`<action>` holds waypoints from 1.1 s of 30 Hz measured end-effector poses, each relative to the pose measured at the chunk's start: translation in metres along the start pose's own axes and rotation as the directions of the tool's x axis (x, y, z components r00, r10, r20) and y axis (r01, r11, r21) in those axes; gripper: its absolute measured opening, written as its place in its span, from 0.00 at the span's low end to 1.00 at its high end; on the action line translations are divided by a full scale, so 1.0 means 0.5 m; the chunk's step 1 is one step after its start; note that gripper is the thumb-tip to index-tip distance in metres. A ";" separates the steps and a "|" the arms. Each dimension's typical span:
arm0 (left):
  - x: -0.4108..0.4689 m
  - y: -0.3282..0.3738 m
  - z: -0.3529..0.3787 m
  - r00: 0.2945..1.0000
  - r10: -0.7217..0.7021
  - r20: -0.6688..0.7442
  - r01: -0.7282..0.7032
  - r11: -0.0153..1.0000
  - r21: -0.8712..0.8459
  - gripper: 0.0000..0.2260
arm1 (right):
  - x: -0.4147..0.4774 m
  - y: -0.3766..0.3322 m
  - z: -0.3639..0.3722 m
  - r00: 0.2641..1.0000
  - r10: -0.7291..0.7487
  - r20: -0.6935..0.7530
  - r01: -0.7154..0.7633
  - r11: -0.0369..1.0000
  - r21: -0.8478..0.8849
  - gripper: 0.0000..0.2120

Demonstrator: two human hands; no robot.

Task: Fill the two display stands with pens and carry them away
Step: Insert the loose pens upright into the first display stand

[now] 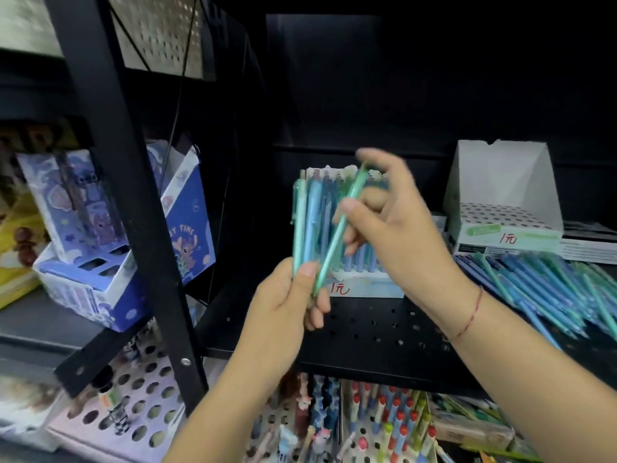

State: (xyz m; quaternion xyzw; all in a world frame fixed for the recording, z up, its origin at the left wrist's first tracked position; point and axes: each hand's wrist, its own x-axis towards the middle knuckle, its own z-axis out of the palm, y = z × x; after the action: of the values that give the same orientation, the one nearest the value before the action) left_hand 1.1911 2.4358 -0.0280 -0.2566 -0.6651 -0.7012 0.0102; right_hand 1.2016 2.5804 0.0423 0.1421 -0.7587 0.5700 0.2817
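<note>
My left hand (pixel 287 295) grips a small bunch of blue and green pens (pixel 305 222) upright by their lower ends. My right hand (pixel 390 222) pinches one green pen (pixel 340 228), slanted, with its tip down by my left hand. Just behind the hands a display stand (pixel 365 287) marked with a red price stands on the black perforated shelf (pixel 367 332), with blue pens in it. A second white stand (pixel 500 208) with a dotted hole top sits at the right, no pens visible in it. A heap of loose blue and green pens (pixel 547 289) lies before it.
A black slanted shelf post (pixel 133 208) crosses the left. Behind it stand purple cartoon boxes (pixel 110 235). Below the shelf are perforated trays (pixel 133 406) and racks of novelty pens (pixel 384 419). The shelf back is dark.
</note>
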 end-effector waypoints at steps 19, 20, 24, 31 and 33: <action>0.024 -0.051 -0.049 0.991 -0.011 -0.136 0.027 0.993 0.114 0.11 | 0.028 0.069 0.029 0.928 -0.372 0.011 0.260 0.627 -0.734 0.17; 0.024 -0.051 -0.050 0.991 -0.011 -0.130 0.027 0.993 0.117 0.12 | 0.033 0.067 0.026 0.941 -0.337 0.012 0.229 0.614 -0.755 0.18; 0.024 -0.050 -0.050 0.993 -0.011 -0.118 0.024 0.994 0.109 0.12 | 0.041 0.068 0.021 0.991 -0.107 0.077 0.124 0.557 -0.821 0.22; 0.024 -0.050 -0.052 0.996 -0.002 -0.091 0.011 0.995 0.097 0.12 | 0.034 0.042 0.025 0.996 -0.073 -0.052 0.040 0.881 -0.472 0.17; 0.025 -0.051 -0.052 0.997 -0.007 -0.077 0.015 0.995 0.099 0.12 | 0.032 0.033 0.037 0.996 0.082 0.030 -0.074 0.975 -0.211 0.17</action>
State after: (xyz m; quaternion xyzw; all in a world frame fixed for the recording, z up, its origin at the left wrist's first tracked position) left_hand 1.1623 2.4183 -0.0469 -0.2251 -0.6998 -0.6765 0.0447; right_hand 1.1751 2.5698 0.0351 0.0925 -0.8248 0.4946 0.2580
